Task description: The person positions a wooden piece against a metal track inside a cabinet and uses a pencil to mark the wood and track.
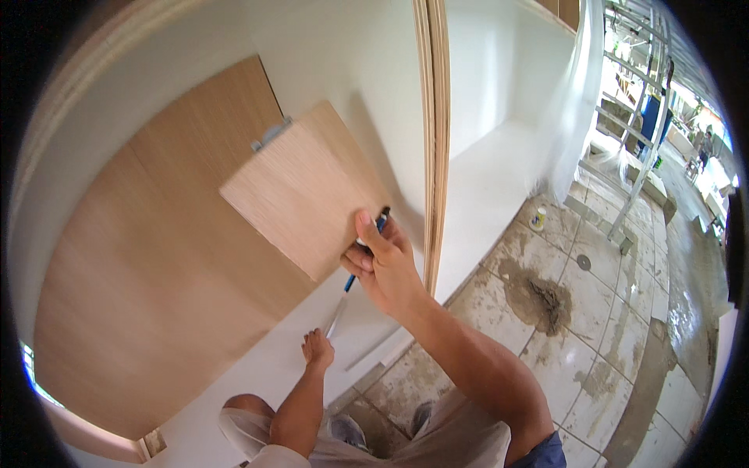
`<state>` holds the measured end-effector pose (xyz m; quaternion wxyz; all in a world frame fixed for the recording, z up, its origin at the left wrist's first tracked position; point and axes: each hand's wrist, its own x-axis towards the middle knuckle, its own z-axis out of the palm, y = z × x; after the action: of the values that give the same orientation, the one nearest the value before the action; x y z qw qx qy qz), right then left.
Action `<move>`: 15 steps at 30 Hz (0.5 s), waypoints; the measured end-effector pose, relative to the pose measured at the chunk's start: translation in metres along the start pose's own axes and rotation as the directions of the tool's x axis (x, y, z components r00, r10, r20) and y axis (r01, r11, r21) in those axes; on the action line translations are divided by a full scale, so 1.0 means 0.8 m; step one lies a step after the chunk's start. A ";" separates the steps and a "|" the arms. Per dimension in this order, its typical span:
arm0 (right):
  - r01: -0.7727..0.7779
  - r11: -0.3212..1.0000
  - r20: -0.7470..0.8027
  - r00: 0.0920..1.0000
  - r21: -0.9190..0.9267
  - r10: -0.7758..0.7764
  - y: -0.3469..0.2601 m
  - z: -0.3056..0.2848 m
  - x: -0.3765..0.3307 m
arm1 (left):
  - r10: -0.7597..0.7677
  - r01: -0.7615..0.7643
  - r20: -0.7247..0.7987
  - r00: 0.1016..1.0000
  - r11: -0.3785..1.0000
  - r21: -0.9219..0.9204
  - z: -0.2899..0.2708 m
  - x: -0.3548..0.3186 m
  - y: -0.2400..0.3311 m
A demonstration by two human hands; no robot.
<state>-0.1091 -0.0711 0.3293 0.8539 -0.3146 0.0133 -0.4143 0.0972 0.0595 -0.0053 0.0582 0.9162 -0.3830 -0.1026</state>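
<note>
My right hand is closed round a slim blue and black pen-like tool. Its thumb and fingers are at the lower right corner of a small square wooden panel. A grey metal fitting, which looks like a hinge, sits on the panel's upper left edge. Lower down, my left hand has its fingers curled at the end of a thin pale rod. The rod runs up toward a blue piece below my right hand; I cannot tell whether rod and tool are one piece.
A large wood-grain panel fills the left side. An upright plywood edge stands right of my right hand. On the tiled floor are a dirt pile and a small yellow-and-white container. A metal ladder stands farther right.
</note>
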 end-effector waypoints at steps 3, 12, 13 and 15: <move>0.003 0.999 0.038 0.999 0.032 -0.004 0.001 -0.013 -0.001 | -0.035 -0.001 -0.147 0.989 0.971 -0.237 -0.038 -0.005 0.023; 0.038 0.994 0.111 0.993 0.103 -0.049 0.010 -0.019 0.028 | 0.077 -0.630 -0.776 0.626 0.636 -0.446 -0.325 0.065 0.068; 0.042 0.994 0.110 0.993 0.098 -0.053 0.010 -0.030 0.031 | 0.084 -0.649 -0.767 0.636 0.596 -0.472 -0.363 0.044 0.088; 0.045 0.995 0.108 0.993 0.093 -0.055 0.011 -0.025 0.033 | 0.151 -0.717 -0.812 0.564 0.576 -0.391 -0.423 0.029 0.092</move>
<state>-0.0912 -0.0962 0.3145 0.8560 -0.2984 -0.0607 -0.4177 0.1407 0.0009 0.3339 0.5611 0.6487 -0.4949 0.1395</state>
